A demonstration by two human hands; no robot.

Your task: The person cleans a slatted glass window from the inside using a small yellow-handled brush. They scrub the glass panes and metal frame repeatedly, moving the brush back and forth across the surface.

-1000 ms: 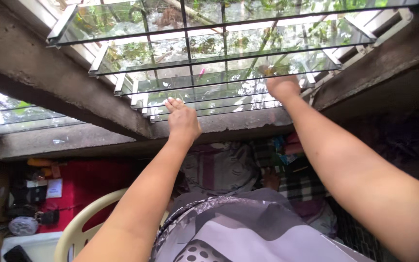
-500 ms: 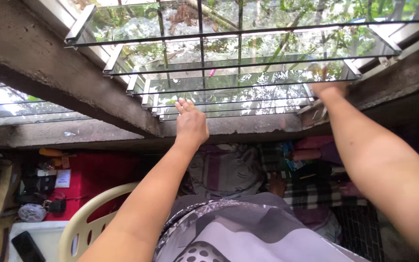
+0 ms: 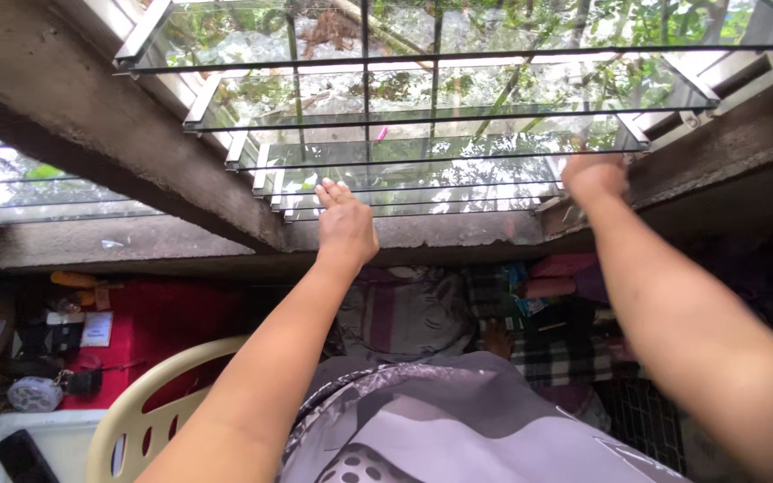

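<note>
Left hand [image 3: 345,225] is up at the louvre window [image 3: 422,134], palm down and fingers stretched flat, tips laid on the edge of one of the lower glass slats [image 3: 404,190]; nothing is clasped in it, it simply presses there; right hand [image 3: 594,177] is out at the far right end of the same bank of slats, knuckles toward us, fingers curled over the slat end by the metal side frame [image 3: 641,134]; whether it actually pinches the glass I cannot tell, the fingertips are hidden behind the hand; the slats themselves lie tilted open, stacked one above another, with dark vertical bars [image 3: 365,80] and green leaves showing through them; a rough concrete sill [image 3: 458,231] runs just under both hands, and a concrete beam [image 3: 91,134] slants off to the left; below the arms, a grey patterned garment [image 3: 440,429] fills the foreground; a cream plastic chair [image 3: 149,407] curves at lower left, just beside a red cloth [image 3: 172,326] strewn with small clutter; plaid bedding [image 3: 556,344] lies crumpled beneath the right forearm.
</note>
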